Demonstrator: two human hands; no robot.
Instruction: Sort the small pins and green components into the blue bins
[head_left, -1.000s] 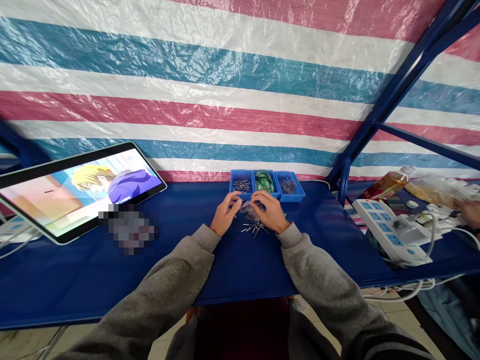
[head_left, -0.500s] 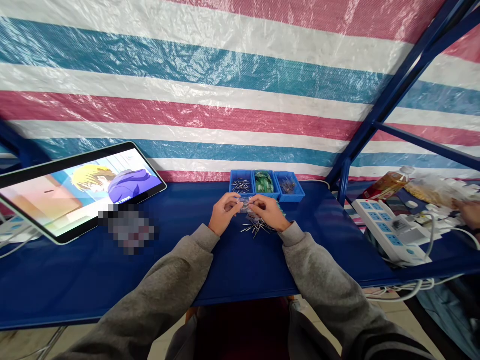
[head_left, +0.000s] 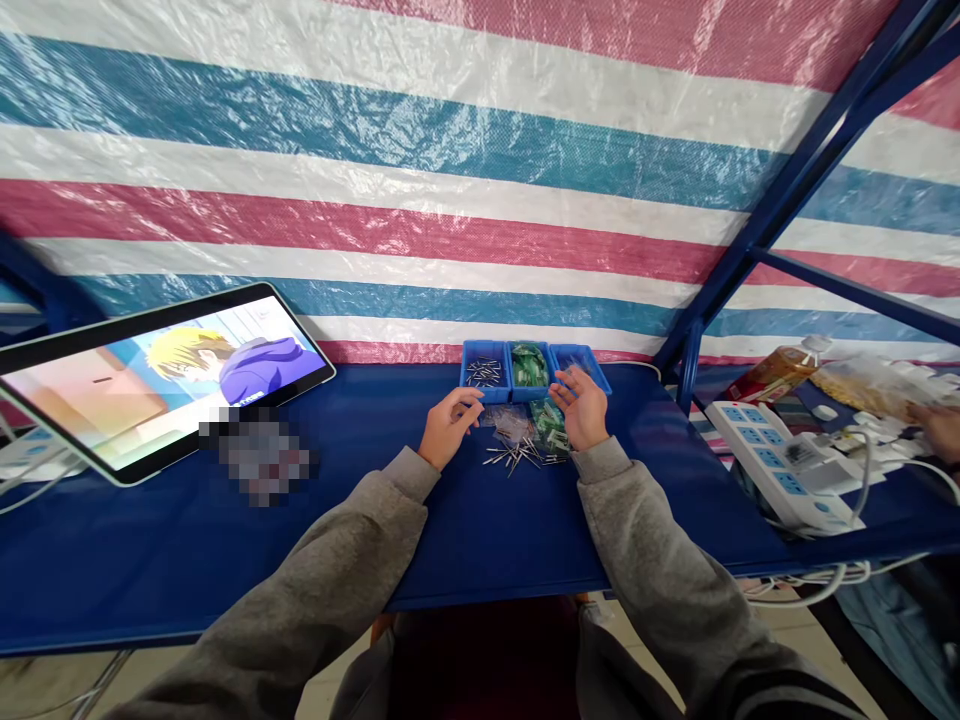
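My left hand (head_left: 450,425) hovers over the blue table, left of a loose heap. Its fingers are curled but apart, with nothing visible in them. Beside the front of the right blue bin (head_left: 602,385), my right hand (head_left: 585,410) is turned palm up, fingers spread. Below the bins lie clear plastic bags (head_left: 511,418), green packets (head_left: 553,430) and thin metal pins (head_left: 513,458). Similar metal pieces (head_left: 484,372) fill the left bin (head_left: 472,350). The middle bin (head_left: 517,391) holds green packets (head_left: 529,365). My right fingers partly hide the right bin's contents.
At the left stands a tablet (head_left: 172,375) showing a cartoon, with a pixelated patch in front. On the right are a white power strip (head_left: 776,465), a drink bottle (head_left: 776,370), cables and another person's hand (head_left: 937,430). Blue frame posts (head_left: 750,245) rise there.
My hands have come apart from a small clear plastic piece both were fingering. The right hand has moved right and up toward the right bin and opened; the left has barely moved.
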